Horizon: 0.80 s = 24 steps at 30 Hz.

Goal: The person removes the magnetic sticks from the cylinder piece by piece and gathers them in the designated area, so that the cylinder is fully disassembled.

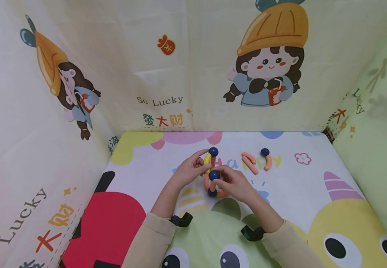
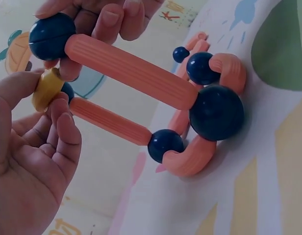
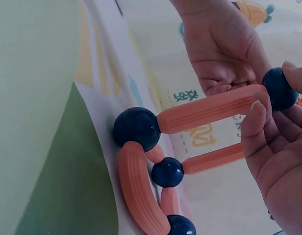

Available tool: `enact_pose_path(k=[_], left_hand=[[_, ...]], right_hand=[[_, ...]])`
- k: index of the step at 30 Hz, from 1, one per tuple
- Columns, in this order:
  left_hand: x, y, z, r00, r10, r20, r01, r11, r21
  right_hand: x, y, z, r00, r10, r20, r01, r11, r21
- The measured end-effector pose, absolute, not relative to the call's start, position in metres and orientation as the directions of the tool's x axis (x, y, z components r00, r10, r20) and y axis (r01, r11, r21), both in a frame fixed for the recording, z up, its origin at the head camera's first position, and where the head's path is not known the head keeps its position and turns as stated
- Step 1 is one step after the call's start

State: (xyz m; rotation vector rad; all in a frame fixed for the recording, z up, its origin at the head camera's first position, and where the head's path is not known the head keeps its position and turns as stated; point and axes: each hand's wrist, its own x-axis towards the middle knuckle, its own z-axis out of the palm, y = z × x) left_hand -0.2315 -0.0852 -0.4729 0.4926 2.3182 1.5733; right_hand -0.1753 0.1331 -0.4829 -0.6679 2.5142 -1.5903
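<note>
head view: one yellow curved piece [image 1: 207, 163], pinched at the fingertips between thumb and fingers of the left hand [image 1: 190, 169]; grip was narrow. location: it was held up just left of the far upright [image 1: 213, 162], an orange rod, near the level of its top. long axis: it ran roughly front to back, one end toward the far upper ball [image 1: 213, 152], dark blue, the other toward the near upper ball [image 1: 214, 175], same colour. ruling relation, as judged: how that axis lined up with the gap between these two balls; contact at either end could not be told, fingers being in the way. nearer hand: the left; the right hand [image 1: 235, 183] was on the opposite side, its thumb and fingers gripping the near upper ball. left wrist view: the near upright [image 2: 131, 71] and its fellow were ribbed, roughly parallel, each running from an upper ball to one of the base balls [image 2: 217, 113], with curved orange rods [image 2: 190, 155] at the base. set apart, to the right on the printed tabletop [image 1: 293, 182]: two loose orange rods [image 1: 250, 165] lay side by side; beside them, one blue ball [image 1: 265, 152] touched a bent orange rod [image 1: 268, 163].
</note>
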Motion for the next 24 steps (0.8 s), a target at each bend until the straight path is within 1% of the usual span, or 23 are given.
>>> enact_pose_path(k=[11,19,24], left_hand=[[-0.234,-0.086,-0.479,-0.911,0.412,-0.013,0.179,0.424,0.888],[-0.234,-0.087,-0.480,-0.918,0.396,-0.019,0.176,0.449,0.876],[-0.233,-0.091,-0.478,-0.932,0.362,-0.014,0.171,0.473,0.864]], right_hand=[[-0.174,0.136,-0.485,-0.883,-0.454,0.120,-0.296,0.339,-0.893],[-0.176,0.150,-0.482,-0.908,-0.407,0.102,-0.291,0.436,-0.852],[-0.183,0.170,-0.488,-0.918,-0.365,0.157,-0.337,0.506,-0.794]])
